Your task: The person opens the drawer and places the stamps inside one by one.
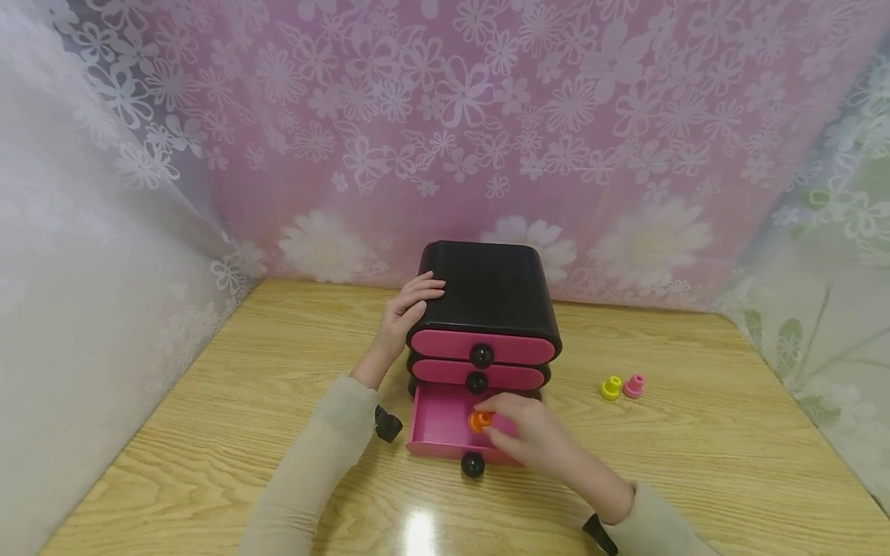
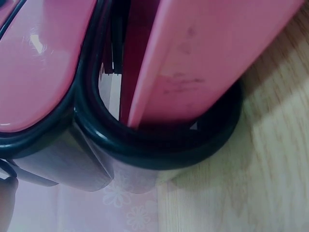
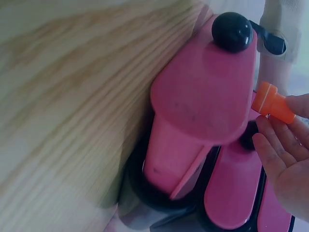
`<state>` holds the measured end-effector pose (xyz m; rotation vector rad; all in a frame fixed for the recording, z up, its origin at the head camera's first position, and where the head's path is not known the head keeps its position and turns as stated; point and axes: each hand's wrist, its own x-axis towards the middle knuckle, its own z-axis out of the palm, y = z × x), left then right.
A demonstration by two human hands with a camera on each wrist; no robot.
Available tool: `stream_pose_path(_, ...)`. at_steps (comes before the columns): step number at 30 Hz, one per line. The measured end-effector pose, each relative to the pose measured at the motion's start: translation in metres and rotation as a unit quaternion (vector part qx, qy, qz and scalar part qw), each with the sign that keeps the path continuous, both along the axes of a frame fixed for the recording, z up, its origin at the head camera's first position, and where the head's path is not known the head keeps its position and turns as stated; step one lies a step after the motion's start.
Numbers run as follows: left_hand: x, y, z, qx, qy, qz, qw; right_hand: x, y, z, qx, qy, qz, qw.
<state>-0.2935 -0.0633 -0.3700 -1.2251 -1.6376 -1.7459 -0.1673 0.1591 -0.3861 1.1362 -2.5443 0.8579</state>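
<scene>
A small black cabinet (image 1: 487, 286) with pink drawers stands on the table, its bottom drawer (image 1: 438, 425) pulled out toward me. My left hand (image 1: 406, 309) rests against the cabinet's upper left edge; in the left wrist view only a fingertip (image 2: 7, 200) shows at the cabinet's side. Over the pulled-out drawer, my right hand (image 1: 531, 432) pinches an orange stepped peg (image 3: 273, 103) between thumb and fingers. From the right wrist the peg appears beyond the drawer's pink front (image 3: 203, 92) with its black round knob (image 3: 232, 32).
To the right of the cabinet, a yellow peg (image 1: 611, 388) and a pink peg (image 1: 634, 385) stand side by side on the wooden table (image 1: 695, 463). The two upper drawers (image 1: 445, 345) are closed. A flowered curtain (image 1: 459, 116) hangs behind.
</scene>
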Motion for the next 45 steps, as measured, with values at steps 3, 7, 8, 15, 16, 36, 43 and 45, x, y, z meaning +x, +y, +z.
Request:
stream_pose_path(3,0.0,0.0,0.0,0.001,0.007,0.0,1.0,0.0,-0.006,0.001,0.008,-0.012,0.013,1.0)
stream_pose_path(7,0.0,-0.001,0.002,0.0,0.008,-0.001,1.0,-0.001,-0.015,0.002,0.025,-0.026,0.019,0.999)
stream_pose_path(8,0.0,-0.001,0.002,0.0,0.006,0.0,1.0,-0.001,-0.017,0.002,0.028,-0.033,0.02,0.999)
stream_pose_path(15,0.0,-0.002,0.002,-0.002,0.004,0.001,1.0,-0.005,-0.032,-0.001,0.05,-0.047,0.033,0.997)
stream_pose_path(16,0.0,-0.002,0.001,-0.003,0.005,0.001,1.0,-0.006,-0.034,-0.001,0.053,-0.047,0.032,0.997)
stream_pose_path(36,-0.001,0.0,-0.002,0.0,0.003,-0.001,1.0,-0.021,-0.055,-0.016,0.061,-0.11,0.017,0.992)
stream_pose_path(43,0.001,0.0,0.0,0.003,0.004,-0.007,1.0,-0.024,-0.056,-0.017,0.08,-0.106,0.011,0.991)
stream_pose_path(45,0.001,0.0,0.0,0.002,0.005,-0.006,1.0,-0.025,-0.057,-0.018,0.083,-0.107,0.011,0.991)
